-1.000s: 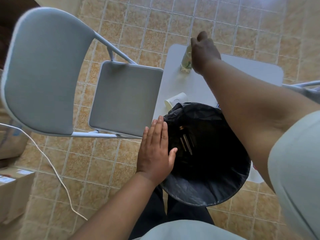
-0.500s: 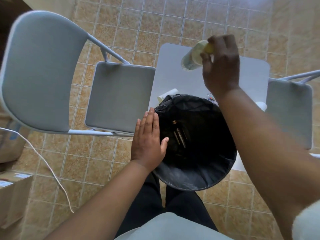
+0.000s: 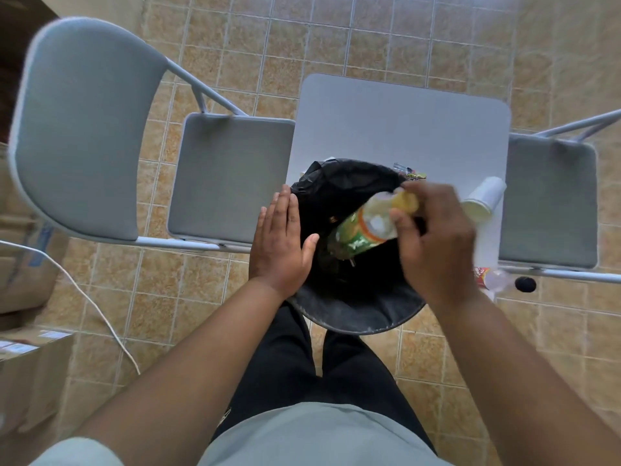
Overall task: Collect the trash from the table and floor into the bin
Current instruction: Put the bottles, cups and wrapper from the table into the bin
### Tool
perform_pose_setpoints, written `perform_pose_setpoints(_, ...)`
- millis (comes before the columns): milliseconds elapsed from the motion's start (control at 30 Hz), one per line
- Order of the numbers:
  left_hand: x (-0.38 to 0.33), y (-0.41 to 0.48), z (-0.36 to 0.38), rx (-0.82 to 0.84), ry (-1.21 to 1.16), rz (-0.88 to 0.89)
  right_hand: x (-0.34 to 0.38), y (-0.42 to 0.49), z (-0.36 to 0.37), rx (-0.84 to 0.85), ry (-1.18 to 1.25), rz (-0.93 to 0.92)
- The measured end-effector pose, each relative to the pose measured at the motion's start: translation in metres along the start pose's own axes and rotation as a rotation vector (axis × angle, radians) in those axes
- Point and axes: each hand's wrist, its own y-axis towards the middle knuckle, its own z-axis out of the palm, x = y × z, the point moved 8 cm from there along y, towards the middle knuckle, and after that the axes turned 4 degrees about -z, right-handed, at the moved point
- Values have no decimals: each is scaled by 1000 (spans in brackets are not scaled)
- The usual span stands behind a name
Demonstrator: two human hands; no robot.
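I count two chairs (image 3: 232,176) (image 3: 551,203), one table (image 3: 403,122), one bin (image 3: 353,314), one bottle (image 3: 366,227) above it, one cup (image 3: 484,200) at three o'clock, one cable (image 3: 97,307) at eight.

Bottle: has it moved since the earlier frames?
Yes. The right hand brought the bottle from far on the table toward the person, now over the bin.

My right hand (image 3: 433,243) is blurred, its fingers (image 3: 426,196) half hiding the yellow cap of the clear plastic bottle (image 3: 359,233). The black-lined round bin (image 3: 353,317) covers the near edge of the white desk (image 3: 403,129).
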Motion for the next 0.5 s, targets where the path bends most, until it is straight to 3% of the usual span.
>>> perform_pose_setpoints(167, 1, 0, 0, -4, 14, -8, -27, -28, 91, 353, -84, 31)
perform_pose_setpoints(500, 2, 0, 1, -18, 15, 3, -70, -37, 161, 656, -223, 179)
